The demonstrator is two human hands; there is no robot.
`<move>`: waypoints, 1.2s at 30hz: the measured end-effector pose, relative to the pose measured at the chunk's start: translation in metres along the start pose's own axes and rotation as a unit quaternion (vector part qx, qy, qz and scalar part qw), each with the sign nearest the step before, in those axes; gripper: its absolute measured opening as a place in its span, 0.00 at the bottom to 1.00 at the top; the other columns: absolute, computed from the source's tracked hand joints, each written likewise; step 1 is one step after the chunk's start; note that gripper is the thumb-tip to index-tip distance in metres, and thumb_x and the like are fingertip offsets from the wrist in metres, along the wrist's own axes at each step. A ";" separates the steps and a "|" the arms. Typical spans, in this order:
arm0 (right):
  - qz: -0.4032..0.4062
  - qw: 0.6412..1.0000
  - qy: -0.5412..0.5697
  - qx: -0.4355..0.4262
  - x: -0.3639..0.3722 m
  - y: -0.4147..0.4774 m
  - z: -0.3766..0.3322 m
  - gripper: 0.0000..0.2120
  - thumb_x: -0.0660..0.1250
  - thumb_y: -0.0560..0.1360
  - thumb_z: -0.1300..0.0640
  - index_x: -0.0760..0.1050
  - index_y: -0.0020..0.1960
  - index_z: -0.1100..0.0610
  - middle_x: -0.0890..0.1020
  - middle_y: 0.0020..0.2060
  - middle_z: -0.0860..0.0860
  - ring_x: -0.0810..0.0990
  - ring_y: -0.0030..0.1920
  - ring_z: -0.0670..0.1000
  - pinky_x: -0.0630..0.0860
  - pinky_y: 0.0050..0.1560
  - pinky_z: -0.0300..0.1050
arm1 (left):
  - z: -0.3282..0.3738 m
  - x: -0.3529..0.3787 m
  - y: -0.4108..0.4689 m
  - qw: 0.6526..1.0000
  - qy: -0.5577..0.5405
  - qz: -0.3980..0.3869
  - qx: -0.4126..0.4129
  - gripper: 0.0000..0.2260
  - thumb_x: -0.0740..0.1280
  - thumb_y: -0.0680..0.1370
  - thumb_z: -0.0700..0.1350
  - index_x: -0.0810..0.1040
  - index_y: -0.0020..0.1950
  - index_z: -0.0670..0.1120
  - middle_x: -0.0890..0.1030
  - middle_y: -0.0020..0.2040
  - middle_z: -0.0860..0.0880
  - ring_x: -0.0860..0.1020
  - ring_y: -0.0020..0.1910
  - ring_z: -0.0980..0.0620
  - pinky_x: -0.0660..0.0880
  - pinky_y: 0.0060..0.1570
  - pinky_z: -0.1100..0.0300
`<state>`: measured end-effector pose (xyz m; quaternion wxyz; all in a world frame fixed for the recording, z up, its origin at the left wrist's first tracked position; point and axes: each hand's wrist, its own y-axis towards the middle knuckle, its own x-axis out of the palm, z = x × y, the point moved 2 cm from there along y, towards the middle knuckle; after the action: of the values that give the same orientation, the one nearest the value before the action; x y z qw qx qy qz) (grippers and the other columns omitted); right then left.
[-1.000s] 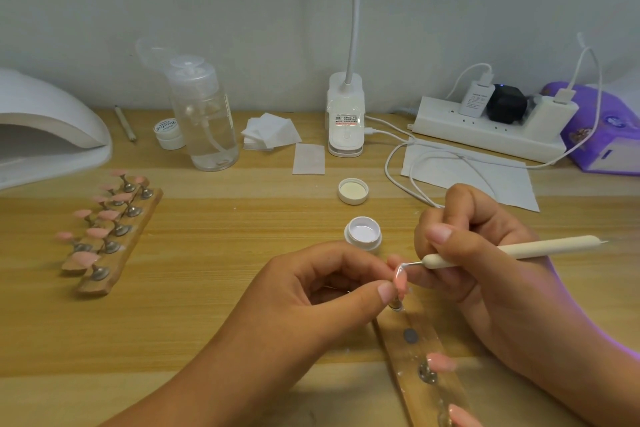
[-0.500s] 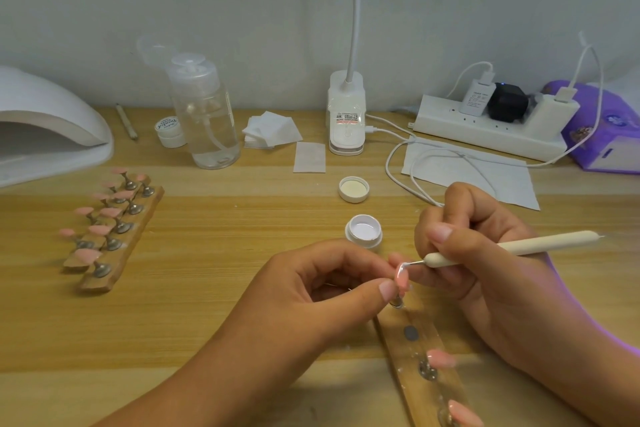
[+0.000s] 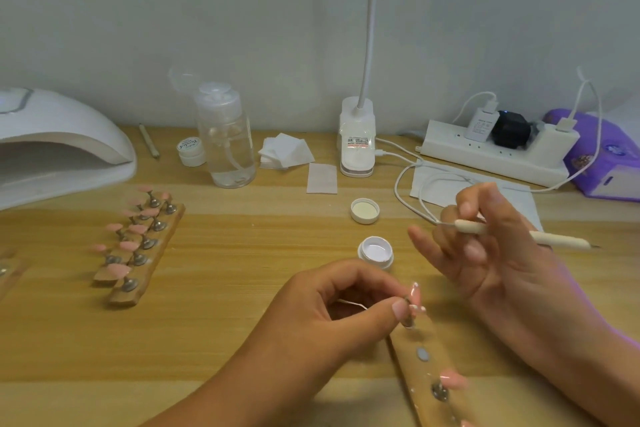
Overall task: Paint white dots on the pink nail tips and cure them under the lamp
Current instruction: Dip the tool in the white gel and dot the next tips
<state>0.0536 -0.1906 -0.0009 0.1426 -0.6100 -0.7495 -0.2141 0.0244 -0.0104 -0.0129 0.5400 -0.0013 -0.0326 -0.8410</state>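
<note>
My left hand (image 3: pixel 332 315) pinches the metal stand of a pink nail tip (image 3: pixel 414 293) between thumb and fingers, just above the near wooden holder strip (image 3: pixel 426 374). White marks show on that tip. Another pink tip (image 3: pixel 453 381) sits further down the strip. My right hand (image 3: pixel 485 253) is raised to the right and grips a cream dotting pen (image 3: pixel 519 234), its fine point aimed left. An open small white paint pot (image 3: pixel 376 251) stands between the hands. The white curing lamp (image 3: pixel 59 146) sits at the far left.
Two wooden strips with several pink tips (image 3: pixel 138 243) lie left of centre. Behind are the pot's lid (image 3: pixel 364 210), a clear pump bottle (image 3: pixel 227 137), wipes (image 3: pixel 285 151), a clip lamp base (image 3: pixel 356 139), a power strip (image 3: pixel 498 152) with cables, and a purple pack (image 3: pixel 602 156).
My right hand has lifted the dotting pen up and to the right, away from the pink tip it was touching. My left hand still holds that tip over the strip.
</note>
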 end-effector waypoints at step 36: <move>-0.050 0.880 -0.460 -0.109 0.009 0.025 0.016 0.11 0.65 0.71 0.42 0.80 0.44 0.48 0.80 0.38 0.49 0.76 0.40 0.50 0.74 0.43 0.47 | -0.008 -0.014 0.008 0.988 -0.121 0.098 -0.007 0.10 0.71 0.65 0.55 0.84 0.44 0.54 0.81 0.38 0.55 0.78 0.39 0.59 0.77 0.43 0.65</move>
<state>0.0766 -0.1711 -0.0064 -0.2963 -0.6131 -0.7323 0.0032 0.0379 -0.0013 -0.0213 0.6122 -0.1100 -0.0910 -0.7777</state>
